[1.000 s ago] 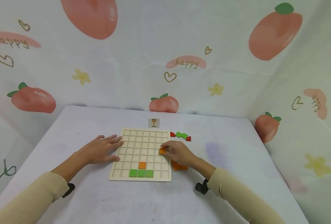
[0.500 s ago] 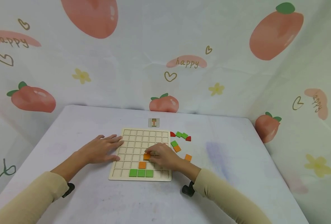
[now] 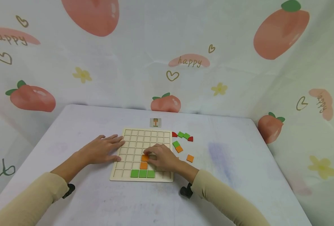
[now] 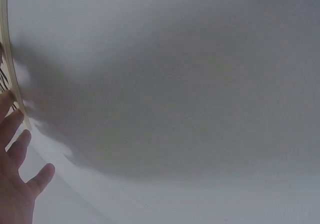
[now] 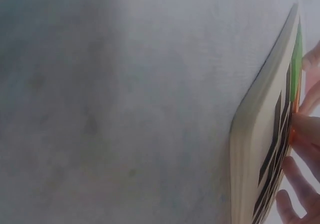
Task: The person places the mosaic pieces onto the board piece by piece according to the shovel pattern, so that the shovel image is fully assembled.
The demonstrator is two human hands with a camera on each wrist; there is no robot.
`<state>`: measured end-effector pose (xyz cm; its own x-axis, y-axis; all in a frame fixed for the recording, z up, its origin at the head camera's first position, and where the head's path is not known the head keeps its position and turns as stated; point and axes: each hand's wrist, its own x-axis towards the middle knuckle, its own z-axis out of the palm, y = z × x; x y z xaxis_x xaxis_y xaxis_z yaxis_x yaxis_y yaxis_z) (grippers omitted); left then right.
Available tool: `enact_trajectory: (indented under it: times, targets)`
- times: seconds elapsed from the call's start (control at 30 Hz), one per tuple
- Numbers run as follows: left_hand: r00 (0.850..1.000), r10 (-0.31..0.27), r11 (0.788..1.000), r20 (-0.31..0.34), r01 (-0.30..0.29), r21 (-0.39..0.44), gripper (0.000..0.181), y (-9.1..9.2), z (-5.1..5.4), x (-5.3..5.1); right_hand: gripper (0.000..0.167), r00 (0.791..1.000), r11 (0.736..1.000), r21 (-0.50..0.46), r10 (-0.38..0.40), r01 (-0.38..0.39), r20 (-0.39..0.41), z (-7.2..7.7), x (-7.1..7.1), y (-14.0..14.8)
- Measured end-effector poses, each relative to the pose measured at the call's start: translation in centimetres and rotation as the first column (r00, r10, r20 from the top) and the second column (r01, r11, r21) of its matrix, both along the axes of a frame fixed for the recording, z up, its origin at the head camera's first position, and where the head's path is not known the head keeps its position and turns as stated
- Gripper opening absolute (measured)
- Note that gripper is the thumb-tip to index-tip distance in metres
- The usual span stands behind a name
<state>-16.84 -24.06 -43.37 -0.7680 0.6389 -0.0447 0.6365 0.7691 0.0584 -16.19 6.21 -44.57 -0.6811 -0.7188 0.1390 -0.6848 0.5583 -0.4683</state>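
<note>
A cream grid board (image 3: 131, 141) lies on the table. Along its near row sit three green square tiles (image 3: 142, 173), with an orange tile (image 3: 143, 165) above the middle one. My right hand (image 3: 162, 157) pinches another orange square tile (image 3: 145, 158) with thumb and fingers, in the cell just beyond that one. Spread along the board's left edge, my left hand (image 3: 103, 150) touches it with straight fingers. In the left wrist view the left hand (image 4: 15, 169) reaches the board's rim (image 4: 7, 49). The right wrist view catches the right hand's fingers (image 5: 305, 129) over the board.
Right of the board lie red quarter-round pieces (image 3: 190, 138), loose green tiles (image 3: 180, 134) and orange tiles (image 3: 190, 158). A small picture card (image 3: 155, 122) with a grid sits behind the board. A printed cloth (image 3: 127, 78) hangs beyond the white table (image 3: 234, 169).
My right hand has carried the orange tile leftward from the board's right side to the cell beyond the first orange tile. My left hand has stayed at the board's edge.
</note>
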Motion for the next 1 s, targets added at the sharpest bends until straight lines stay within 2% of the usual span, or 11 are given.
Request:
enact_trajectory:
  times: [0.3, 0.47, 0.57, 0.67, 1.0]
  targets:
    - [1.0, 0.005, 1.0, 0.006, -0.005, 0.012, 0.072, -0.1, 0.1, 0.1, 0.031, 1.0, 1.0, -0.008, 0.005, -0.005, 0.0, 0.2, 0.1, -0.1]
    - [1.0, -0.001, 1.0, -0.004, 0.001, 0.011, 0.072, 0.0, 0.1, 0.1, 0.032, 0.999, 1.0, 0.004, -0.007, 0.007, 0.049, 0.5, 0.0, 0.8]
    - [1.0, -0.005, 1.0, -0.011, 0.005, 0.004, 0.072, 0.0, 0.0, 0.0, 0.033, 0.994, 0.999, -0.025, -0.028, 0.03, 0.106, 0.9, 0.0, 2.1]
    - [1.0, -0.006, 1.0, -0.013, 0.006, -0.004, 0.072, 0.0, 0.0, 0.0, 0.034, 0.99, 0.996, -0.058, -0.053, 0.061, 0.129, 1.2, 0.0, 3.8]
    - [1.0, -0.007, 1.0, -0.018, 0.007, -0.005, 0.071, 0.1, 0.2, 0.1, 0.037, 0.986, 0.986, -0.061, -0.152, 0.156, 0.074, 1.3, 0.0, 10.7]
